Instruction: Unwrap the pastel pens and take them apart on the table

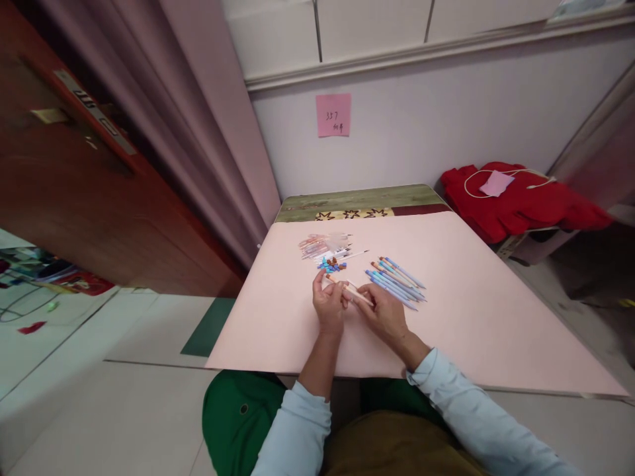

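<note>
Between both hands I hold a pale pen (pixel 350 289) with an orange-brown end, slanting over the pink table top. My left hand (pixel 329 305) grips it near its coloured end, fingers closed around it. The fingers of my right hand (pixel 385 311) pinch its lower right part. Just beyond my left hand lies a small heap of blue and brown caps (pixel 333 265). Blue and pale orange assembled pens (pixel 397 283) lie in a slanted row right of my hands. Farther back rest clear pinkish pen barrels (pixel 315 246) and thin white refills (pixel 342 254).
The pink-covered table (pixel 471 317) stands against a wall carrying a pink note (pixel 333 115). Red cloth (pixel 516 198) with a white cord lies beyond its right side. A wooden door (pixel 109 172) and a curtain (pixel 218 99) stand at left. A green seat (pixel 243 416) is below.
</note>
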Demonstrator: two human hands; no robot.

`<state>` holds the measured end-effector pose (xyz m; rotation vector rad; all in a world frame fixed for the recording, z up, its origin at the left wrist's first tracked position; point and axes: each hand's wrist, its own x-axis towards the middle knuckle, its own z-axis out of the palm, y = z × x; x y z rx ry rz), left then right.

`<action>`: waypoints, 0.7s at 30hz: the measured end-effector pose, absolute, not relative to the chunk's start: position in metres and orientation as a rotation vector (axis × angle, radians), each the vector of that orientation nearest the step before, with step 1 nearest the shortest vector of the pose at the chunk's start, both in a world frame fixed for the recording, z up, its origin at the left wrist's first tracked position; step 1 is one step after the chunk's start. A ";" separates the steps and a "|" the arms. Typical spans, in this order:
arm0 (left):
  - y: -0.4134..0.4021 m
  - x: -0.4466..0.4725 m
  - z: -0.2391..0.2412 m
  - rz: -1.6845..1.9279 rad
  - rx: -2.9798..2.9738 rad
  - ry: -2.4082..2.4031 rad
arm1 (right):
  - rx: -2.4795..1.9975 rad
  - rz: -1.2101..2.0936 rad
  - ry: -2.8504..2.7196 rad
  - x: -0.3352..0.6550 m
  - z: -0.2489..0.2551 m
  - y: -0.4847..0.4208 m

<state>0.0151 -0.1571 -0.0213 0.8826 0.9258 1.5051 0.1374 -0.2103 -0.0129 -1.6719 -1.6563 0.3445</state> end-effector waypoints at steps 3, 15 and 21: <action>-0.158 0.014 -0.021 1.504 0.873 0.918 | -1.706 0.321 -1.758 0.137 -0.012 -0.211; -0.155 0.015 -0.021 1.562 0.816 0.983 | -1.653 0.165 -1.603 0.136 -0.022 -0.208; -0.157 0.016 -0.026 1.606 0.931 1.086 | -1.724 0.101 -1.550 0.142 -0.024 -0.211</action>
